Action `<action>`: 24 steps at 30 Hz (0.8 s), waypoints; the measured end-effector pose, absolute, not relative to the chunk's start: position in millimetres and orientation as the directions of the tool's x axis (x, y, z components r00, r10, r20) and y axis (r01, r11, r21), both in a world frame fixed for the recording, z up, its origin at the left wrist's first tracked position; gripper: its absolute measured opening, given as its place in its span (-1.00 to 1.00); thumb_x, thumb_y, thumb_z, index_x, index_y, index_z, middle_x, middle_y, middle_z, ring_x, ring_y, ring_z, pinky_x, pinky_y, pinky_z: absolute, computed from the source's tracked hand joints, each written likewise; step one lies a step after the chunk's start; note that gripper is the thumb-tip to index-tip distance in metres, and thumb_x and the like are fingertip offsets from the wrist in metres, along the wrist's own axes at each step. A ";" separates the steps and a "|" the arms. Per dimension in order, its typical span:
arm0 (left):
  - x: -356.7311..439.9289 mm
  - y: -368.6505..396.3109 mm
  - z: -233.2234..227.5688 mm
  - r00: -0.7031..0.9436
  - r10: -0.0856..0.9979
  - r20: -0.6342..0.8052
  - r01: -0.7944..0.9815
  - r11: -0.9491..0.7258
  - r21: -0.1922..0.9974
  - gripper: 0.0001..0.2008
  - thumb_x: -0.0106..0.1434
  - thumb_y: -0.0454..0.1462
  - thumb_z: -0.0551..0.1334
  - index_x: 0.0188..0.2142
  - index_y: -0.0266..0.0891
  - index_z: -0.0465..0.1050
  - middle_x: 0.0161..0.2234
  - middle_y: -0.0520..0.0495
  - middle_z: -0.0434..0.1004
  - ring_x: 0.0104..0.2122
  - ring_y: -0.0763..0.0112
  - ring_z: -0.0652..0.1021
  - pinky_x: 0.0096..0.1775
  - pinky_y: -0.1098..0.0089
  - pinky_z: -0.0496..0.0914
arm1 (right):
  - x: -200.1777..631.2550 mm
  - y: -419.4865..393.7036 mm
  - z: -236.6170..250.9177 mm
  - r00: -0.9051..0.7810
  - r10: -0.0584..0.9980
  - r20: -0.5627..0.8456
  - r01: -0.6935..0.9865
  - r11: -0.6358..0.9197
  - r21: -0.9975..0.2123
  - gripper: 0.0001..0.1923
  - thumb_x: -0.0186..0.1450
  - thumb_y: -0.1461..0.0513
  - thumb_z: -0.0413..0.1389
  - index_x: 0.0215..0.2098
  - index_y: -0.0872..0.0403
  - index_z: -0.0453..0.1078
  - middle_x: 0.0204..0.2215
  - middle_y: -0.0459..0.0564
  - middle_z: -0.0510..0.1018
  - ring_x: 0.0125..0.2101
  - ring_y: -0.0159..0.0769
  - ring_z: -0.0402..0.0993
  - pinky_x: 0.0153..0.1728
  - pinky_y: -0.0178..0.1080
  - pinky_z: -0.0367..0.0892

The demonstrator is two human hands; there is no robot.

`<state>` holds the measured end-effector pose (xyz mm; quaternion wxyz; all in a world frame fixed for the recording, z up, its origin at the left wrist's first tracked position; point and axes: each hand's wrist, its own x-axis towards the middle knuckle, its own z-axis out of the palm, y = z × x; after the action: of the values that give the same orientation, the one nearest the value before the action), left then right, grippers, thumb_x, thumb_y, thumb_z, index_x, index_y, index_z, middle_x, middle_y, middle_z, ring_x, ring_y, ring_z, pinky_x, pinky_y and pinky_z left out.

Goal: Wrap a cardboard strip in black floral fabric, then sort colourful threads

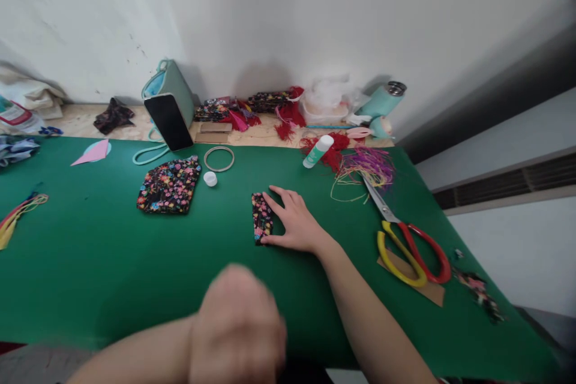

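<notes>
A narrow folded piece of black floral fabric lies on the green table. My right hand rests open beside it, with the thumb and a fingertip touching the fabric's right side and the other fingers spread on the table. Raised close to the camera, my left hand is balled into a fist and blurred by motion; I see nothing in it. A larger piece of floral fabric lies to the left, with a white cap and a ring near it.
Large scissors with red and yellow handles lie at right, partly over a brown card strip. Behind are a glue stick, purple and yellow threads, and a phone leaning on a pouch. A bottle lies near the wall.
</notes>
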<state>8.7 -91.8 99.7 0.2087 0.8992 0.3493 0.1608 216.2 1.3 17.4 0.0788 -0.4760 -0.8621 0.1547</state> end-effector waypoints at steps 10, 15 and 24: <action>6.6 9.2 3.8 0.391 0.880 0.270 0.668 -0.473 0.574 -0.60 0.20 -0.32 0.24 0.05 -0.21 0.34 0.09 -0.20 0.41 0.12 0.08 0.32 0.11 -0.04 0.23 | 216.0 1.7 15.5 -0.536 0.844 0.003 0.798 0.507 -0.325 0.04 0.06 -0.22 0.18 0.31 0.19 0.06 0.25 0.37 0.11 0.18 0.21 0.06 0.15 0.20 0.08; 4.1 5.0 0.8 0.495 0.826 0.269 0.602 -0.549 0.580 -0.61 0.19 -0.35 0.24 0.04 -0.23 0.36 0.11 -0.19 0.41 0.12 0.11 0.33 0.11 -0.01 0.23 | 216.8 1.3 14.4 -0.534 0.845 0.005 0.800 0.507 -0.321 0.04 0.07 -0.23 0.16 0.32 0.16 0.03 0.26 0.35 0.10 0.18 0.21 0.05 0.15 0.20 0.08; 3.4 7.2 2.8 0.505 0.803 0.316 0.547 -0.582 0.602 -0.65 0.20 -0.35 0.19 0.00 -0.22 0.44 0.03 -0.20 0.47 0.06 0.13 0.42 0.07 0.00 0.28 | 217.0 0.3 12.5 -0.540 0.841 0.033 0.792 0.521 -0.319 0.05 0.09 -0.23 0.15 0.34 0.15 -0.02 0.25 0.36 0.11 0.17 0.23 0.07 0.14 0.22 0.09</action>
<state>3.4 7.2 2.8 0.2182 0.8397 0.4019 0.2929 217.0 0.3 12.5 0.0917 -0.4706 -0.8672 0.1343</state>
